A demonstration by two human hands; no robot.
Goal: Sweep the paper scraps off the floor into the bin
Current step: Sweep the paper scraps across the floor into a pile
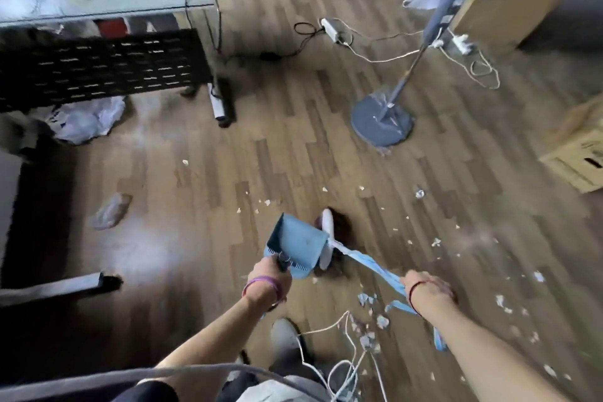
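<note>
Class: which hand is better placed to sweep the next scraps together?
Right hand: it grips the broom, and most paper scraps lie on its side. The left hand holds the dustpan.

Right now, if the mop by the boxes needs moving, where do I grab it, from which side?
Wrap fingers round the mop pole, low down, coming from its open left side. The round head lies flat on the floor, too wide to grip, and white cables and a cardboard box crowd the right.

Dim indoor light, pale glare patch on wood floor (153, 238), motion blur throughout, wide-angle bending at edges, dark lower-left corner
</note>
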